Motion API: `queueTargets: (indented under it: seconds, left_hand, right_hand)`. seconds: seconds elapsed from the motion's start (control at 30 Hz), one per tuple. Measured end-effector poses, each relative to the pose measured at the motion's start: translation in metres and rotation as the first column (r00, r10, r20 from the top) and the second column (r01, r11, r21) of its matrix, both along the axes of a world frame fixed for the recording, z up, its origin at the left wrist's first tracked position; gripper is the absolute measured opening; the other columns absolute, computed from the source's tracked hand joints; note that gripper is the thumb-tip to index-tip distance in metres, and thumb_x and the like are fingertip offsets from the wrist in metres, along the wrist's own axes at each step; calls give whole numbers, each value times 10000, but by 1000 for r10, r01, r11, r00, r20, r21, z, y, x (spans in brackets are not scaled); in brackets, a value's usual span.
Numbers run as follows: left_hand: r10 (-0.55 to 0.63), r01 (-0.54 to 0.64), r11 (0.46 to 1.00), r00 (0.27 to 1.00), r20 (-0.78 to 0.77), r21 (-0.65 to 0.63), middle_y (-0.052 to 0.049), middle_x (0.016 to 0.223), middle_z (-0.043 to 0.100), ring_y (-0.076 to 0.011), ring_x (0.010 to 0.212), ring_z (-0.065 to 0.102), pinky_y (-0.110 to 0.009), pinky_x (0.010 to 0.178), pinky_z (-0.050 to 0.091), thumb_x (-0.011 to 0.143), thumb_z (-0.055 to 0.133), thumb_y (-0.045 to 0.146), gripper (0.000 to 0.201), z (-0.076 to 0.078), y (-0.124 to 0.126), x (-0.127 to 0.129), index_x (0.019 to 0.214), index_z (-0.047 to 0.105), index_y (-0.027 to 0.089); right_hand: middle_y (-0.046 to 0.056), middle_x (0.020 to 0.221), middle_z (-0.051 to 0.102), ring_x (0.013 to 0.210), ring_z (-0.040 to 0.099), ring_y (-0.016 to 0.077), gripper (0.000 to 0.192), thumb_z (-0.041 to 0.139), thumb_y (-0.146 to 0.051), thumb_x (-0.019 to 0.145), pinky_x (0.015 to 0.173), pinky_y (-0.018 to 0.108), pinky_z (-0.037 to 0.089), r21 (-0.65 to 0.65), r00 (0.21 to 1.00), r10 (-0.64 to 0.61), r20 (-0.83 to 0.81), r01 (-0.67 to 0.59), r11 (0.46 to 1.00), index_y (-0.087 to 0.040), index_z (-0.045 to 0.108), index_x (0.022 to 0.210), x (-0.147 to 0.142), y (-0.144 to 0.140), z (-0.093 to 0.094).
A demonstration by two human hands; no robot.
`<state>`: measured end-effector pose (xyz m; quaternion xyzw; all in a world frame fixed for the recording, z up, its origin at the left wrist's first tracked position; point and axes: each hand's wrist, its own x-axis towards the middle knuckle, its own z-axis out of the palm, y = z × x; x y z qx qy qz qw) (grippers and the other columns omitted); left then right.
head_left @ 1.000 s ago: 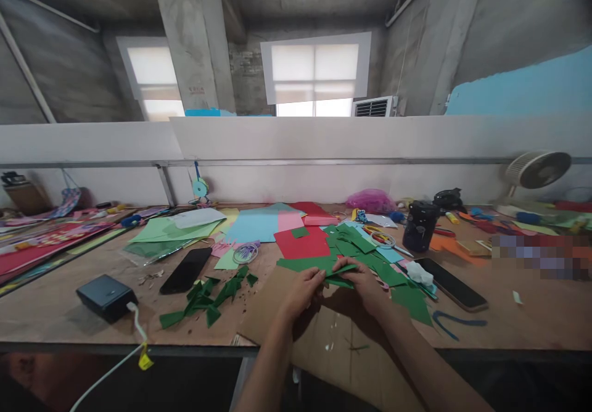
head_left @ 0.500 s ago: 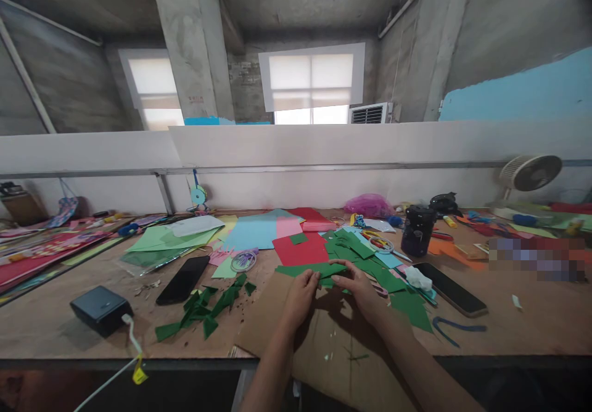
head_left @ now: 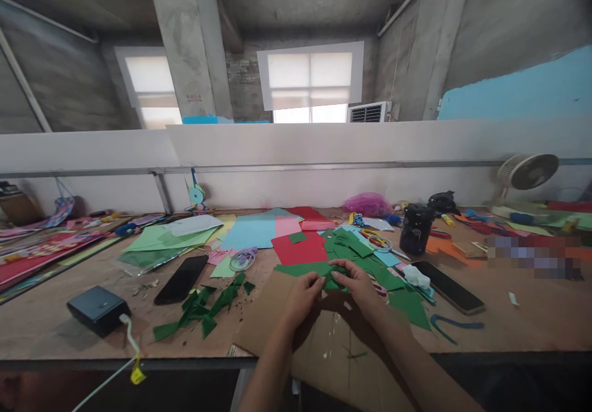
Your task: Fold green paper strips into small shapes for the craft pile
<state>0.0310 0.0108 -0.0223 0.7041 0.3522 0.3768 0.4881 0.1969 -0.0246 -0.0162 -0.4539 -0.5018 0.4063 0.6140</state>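
Both hands meet over a brown cardboard sheet [head_left: 330, 350], with green paper [head_left: 333, 284] between their fingertips. My left hand [head_left: 304, 293] pinches its left side, thumb and fingers pressed together. On the other side, my right hand [head_left: 355, 284] has curled fingers and a thumb closed on the same paper. How the paper is folded is partly hidden by the fingers. A flat green paper strip [head_left: 296, 268] shows just behind my left hand; whether it joins the held piece I cannot tell. To the right lie overlapping green paper pieces [head_left: 346, 242].
Cut green scraps [head_left: 203, 307], a black phone [head_left: 182, 279] and a dark box with a cable [head_left: 98, 309] lie left. Red paper [head_left: 300, 251] and blue paper [head_left: 250, 231] lie behind. Another phone [head_left: 448, 285], a black cup [head_left: 416, 229] and a blue strip [head_left: 456, 325] are right.
My fingers have drawn closer together on the green paper, and my right fingertips have shifted slightly left. The whole view has shifted slightly; other things on the table look unmoved.
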Motion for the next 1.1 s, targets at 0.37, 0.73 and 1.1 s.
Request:
queueTargets:
  seconds: [0.37,0.73,1.1]
  left_hand:
    - [84,-84,996,996,42,12,42,530,416,-114,521,375,-245,520,266,814,516,569,438,-4,7,0,594,433,200]
    - [141,-141,990,989,48,-6,34,557,414,-125,566,387,-244,537,281,777,538,613,465,-2,8,-1,598,464,191]
    - [5,-1,993,999,35,-115,33,519,479,-103,454,412,-234,469,266,741,556,664,491,3,0,-1,632,497,189]
  right_hand:
    - [26,876,662,710,614,189,434,777,-428,681,599,285,473,-68,984,79,-159,-91,993,-217,646,1037,-3,-1,0]
    - [-35,662,594,574,540,139,414,785,-368,646,548,265,419,-63,992,43,-120,-51,997,-213,659,1009,-6,-2,7]
    - [-27,683,608,595,547,148,370,801,-408,616,550,267,432,-51,992,-7,-124,1,999,-198,661,887,-2,3,0]
